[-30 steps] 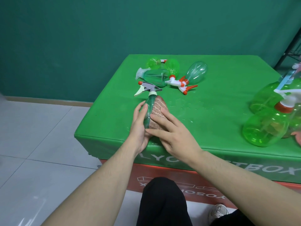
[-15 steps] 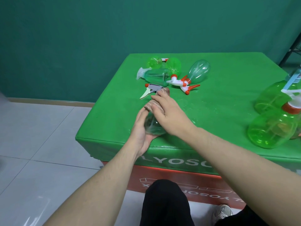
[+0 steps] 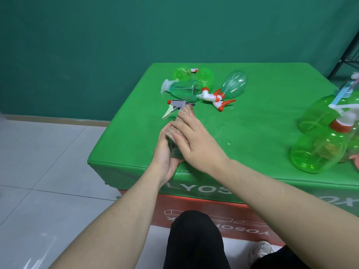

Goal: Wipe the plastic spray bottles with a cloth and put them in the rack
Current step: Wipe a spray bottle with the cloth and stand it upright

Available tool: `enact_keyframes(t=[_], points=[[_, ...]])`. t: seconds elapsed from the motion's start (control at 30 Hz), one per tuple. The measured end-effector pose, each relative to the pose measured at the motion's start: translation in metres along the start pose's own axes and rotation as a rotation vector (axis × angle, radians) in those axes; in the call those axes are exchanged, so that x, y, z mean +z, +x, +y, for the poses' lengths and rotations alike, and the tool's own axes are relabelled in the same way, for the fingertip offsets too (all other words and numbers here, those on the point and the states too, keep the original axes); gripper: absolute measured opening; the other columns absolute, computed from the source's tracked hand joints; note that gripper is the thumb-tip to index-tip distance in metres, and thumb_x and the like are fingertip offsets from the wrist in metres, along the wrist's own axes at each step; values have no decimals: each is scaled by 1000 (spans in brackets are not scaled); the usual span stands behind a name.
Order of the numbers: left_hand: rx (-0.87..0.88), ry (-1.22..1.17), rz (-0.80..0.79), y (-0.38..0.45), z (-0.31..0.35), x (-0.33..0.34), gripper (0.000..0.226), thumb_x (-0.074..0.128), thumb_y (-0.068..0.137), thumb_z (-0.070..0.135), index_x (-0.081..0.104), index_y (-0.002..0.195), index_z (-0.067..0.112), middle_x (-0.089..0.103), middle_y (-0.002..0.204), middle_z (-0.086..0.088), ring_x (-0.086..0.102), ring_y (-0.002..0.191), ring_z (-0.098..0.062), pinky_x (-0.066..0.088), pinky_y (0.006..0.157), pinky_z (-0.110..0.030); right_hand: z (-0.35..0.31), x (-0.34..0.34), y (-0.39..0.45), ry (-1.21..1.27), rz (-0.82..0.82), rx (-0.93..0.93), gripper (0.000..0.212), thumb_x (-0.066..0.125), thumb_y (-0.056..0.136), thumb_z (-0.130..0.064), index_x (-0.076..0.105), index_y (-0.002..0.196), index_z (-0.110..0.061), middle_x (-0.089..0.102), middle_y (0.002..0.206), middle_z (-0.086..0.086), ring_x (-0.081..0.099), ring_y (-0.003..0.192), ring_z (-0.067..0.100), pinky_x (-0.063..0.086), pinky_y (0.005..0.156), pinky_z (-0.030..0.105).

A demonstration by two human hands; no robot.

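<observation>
Left hand point(image 3: 165, 152) grips the bottle point(image 3: 175, 150), right hand point(image 3: 196, 138) presses the cloth point(image 3: 183, 115) on it; spare bottles point(image 3: 206, 84) lie beyond

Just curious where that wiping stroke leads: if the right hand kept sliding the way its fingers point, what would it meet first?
Probably the grey trigger head of the bottle the right hand is wiping, just beyond its fingertips.
</observation>
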State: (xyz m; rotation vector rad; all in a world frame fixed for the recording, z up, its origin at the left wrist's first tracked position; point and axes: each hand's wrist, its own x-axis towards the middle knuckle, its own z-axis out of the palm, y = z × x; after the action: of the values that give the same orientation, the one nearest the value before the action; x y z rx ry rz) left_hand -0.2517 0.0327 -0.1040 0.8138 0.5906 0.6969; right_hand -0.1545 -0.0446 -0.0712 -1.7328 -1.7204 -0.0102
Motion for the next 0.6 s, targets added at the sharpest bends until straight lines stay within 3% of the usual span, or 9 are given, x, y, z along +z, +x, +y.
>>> enact_keyframes(t=[0.07, 0.2, 0.37, 0.43, 0.53, 0.6], points=[[13, -19, 10, 2, -2, -3, 58, 53, 101, 47, 46, 149, 17, 67, 133, -14, 68, 116, -24, 61, 79, -35, 3, 0, -10, -43, 0, -64, 46, 40, 105, -36, 56, 142, -14, 42, 156, 10, 24, 152, 29, 12, 127, 33], [5, 10, -3, 2, -4, -3, 103, 79, 71, 69, 41, 152, 19, 62, 140, -16, 61, 128, -32, 56, 99, -44, 8, 6, -27, -102, 41, -233, 37, 50, 103, -25, 63, 136, -13, 50, 150, 13, 33, 147, 39, 29, 121, 52], [83, -8, -14, 2, -6, -3, 77, 69, 83, 56, 40, 149, 27, 65, 133, -19, 64, 121, -39, 53, 99, -54, 21, 4, -47, -104, 107, -313, 33, 60, 96, -12, 69, 129, -12, 56, 146, 11, 39, 145, 36, 37, 117, 50], [86, -15, -11, 2, -5, -3, 79, 70, 82, 56, 41, 149, 24, 65, 133, -21, 62, 123, -42, 52, 99, -54, 23, 5, -50, -98, 111, -319, 34, 68, 92, -6, 71, 126, -11, 57, 145, 10, 40, 144, 35, 38, 117, 49], [27, -34, -36, 3, -4, -5, 90, 75, 79, 65, 44, 151, 18, 62, 137, -21, 61, 126, -39, 53, 102, -53, 17, 2, -45, -49, 149, -319, 33, 66, 93, -11, 70, 126, -10, 60, 142, 9, 42, 143, 33, 34, 120, 43], [14, -49, -40, 2, -4, -4, 82, 73, 83, 62, 45, 151, 26, 63, 138, -18, 63, 125, -36, 54, 99, -52, 10, -1, -38, -25, 155, -281, 41, 64, 92, -19, 65, 133, -10, 58, 143, 9, 41, 144, 30, 28, 123, 40]])
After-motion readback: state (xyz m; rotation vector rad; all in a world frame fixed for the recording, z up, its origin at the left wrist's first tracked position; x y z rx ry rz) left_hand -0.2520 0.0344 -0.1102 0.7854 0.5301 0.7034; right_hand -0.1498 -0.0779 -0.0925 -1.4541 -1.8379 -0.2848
